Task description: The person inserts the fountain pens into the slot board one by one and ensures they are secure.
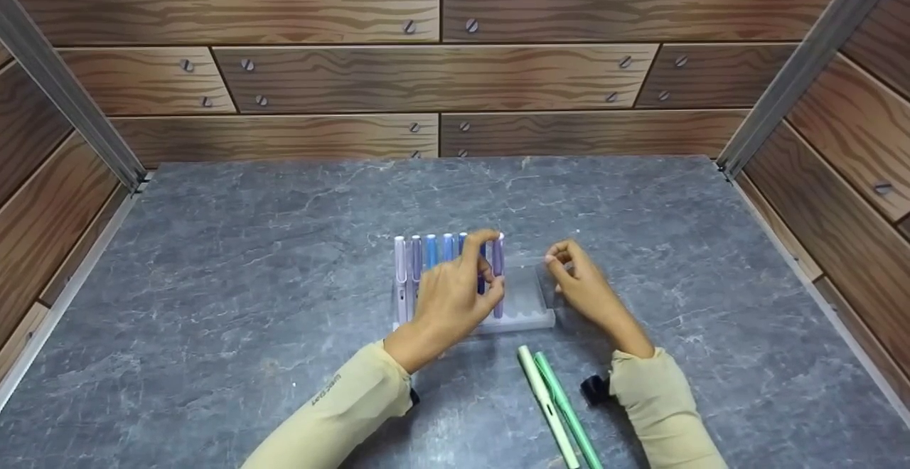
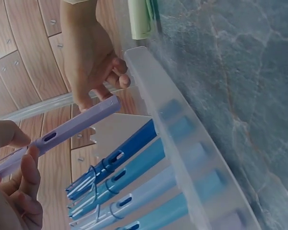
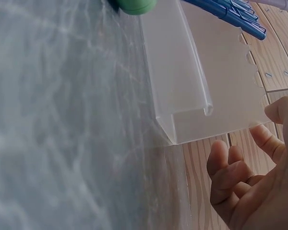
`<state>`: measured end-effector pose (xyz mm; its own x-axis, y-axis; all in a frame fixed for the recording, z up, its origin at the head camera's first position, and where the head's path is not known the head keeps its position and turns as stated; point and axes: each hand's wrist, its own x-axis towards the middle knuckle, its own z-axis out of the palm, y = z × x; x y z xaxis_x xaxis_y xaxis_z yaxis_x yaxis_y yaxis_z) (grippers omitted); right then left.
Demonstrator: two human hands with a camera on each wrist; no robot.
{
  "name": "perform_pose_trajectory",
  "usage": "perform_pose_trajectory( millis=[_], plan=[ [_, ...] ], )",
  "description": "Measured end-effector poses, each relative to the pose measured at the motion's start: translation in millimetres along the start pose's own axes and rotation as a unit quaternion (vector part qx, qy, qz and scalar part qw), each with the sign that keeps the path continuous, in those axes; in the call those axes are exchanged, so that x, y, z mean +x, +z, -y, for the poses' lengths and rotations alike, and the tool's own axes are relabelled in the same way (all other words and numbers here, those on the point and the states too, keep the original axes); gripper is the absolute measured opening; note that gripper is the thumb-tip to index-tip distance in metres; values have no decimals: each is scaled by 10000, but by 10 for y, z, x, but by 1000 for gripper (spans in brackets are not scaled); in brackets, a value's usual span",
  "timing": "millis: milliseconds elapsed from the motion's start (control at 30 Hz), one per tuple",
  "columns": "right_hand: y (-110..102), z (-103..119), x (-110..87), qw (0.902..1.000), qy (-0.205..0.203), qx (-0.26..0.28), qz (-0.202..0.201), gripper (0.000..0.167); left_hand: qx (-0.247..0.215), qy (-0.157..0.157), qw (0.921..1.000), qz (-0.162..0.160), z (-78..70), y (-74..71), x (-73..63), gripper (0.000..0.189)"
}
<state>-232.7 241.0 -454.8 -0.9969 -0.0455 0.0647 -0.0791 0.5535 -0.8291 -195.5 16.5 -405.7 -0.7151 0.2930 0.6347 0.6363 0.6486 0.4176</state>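
My left hand (image 1: 449, 290) pinches a light purple pen (image 2: 79, 123) between thumb and fingers, over the clear pen rack (image 1: 522, 324). Beside that pen, several capped pens in lilac, violet and blue, including a dark blue pen (image 2: 127, 152), lean in a row in the rack's left and middle part. Part of the row is hidden behind my left hand. My right hand (image 1: 586, 288) is at the rack's far right corner, thumb and a finger on either side of its edge, the other fingers curled.
A pale green pen (image 1: 546, 405) and a darker green pen (image 1: 569, 412) lie side by side on the grey marbled table (image 1: 249, 263), in front of the rack. Wood-patterned walls (image 1: 434, 78) stand at the back and both sides.
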Motion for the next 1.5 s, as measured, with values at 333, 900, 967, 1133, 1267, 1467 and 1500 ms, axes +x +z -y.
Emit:
perform_pose_trajectory(
  millis=[333,900,967,1133,1267,1467,1500],
  plan=[
    [-2,8,5,10000,-20,31,11,15,226,-2,9997,-50,50,51,2,53],
    [-14,26,-2,10000,-69,64,26,16,334,-92,9993,124,96,145,-18,53],
    [-11,25,-2,9999,-81,79,26,16,350,-131,9991,178,97,152,-21,53],
    [-1,18,1,9999,-86,133,20,14,388,-229,9986,294,100,167,-28,53],
    [5,4,9,9999,-120,110,29,14,444,-257,9981,351,112,189,-35,54],
    [-6,-10,14,9999,-83,70,115,14,448,-306,9974,467,119,203,-29,53],
    [-7,-9,13,9999,-54,57,123,13,434,-322,9973,494,119,204,-27,53]
  ],
)
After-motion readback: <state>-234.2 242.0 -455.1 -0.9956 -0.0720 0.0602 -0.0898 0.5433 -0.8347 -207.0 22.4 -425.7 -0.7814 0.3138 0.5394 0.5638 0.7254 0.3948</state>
